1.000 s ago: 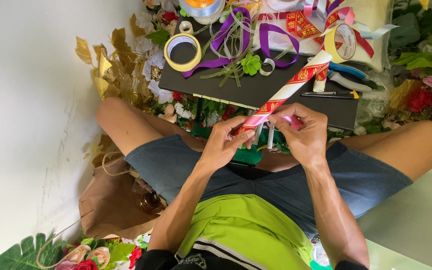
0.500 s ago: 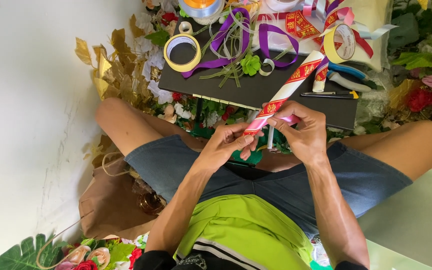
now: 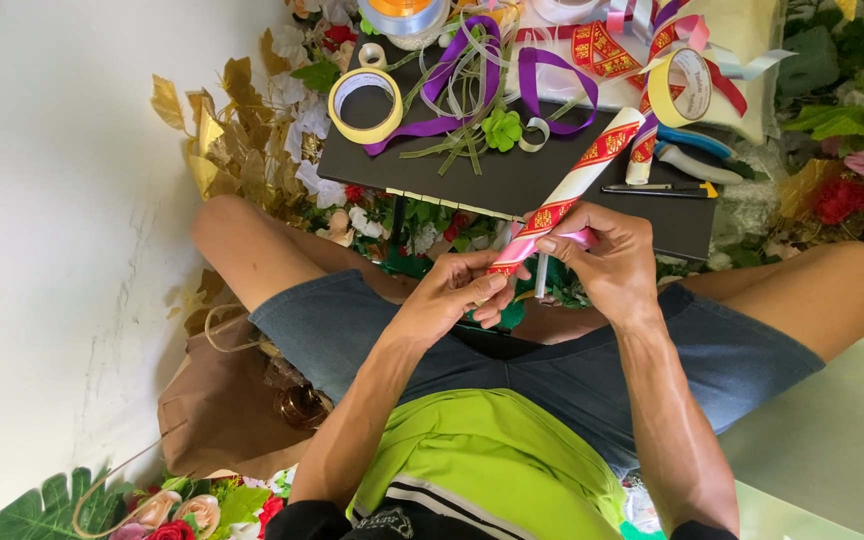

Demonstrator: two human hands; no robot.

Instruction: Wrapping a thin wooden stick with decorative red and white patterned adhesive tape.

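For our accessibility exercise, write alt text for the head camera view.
Both hands, left hand and right hand, pinch a red-and-white patterned ribbon over the person's lap. Ahead, a black board holds purple ribbon and yellow tape rolls.

Both forearms reaching forward over crossed bare legs, left hand [image 3: 449, 296] palm-down with fingers curled and thumb pinching, right hand [image 3: 607, 258] just beside it, fingertips pinched together, wrist bent inward
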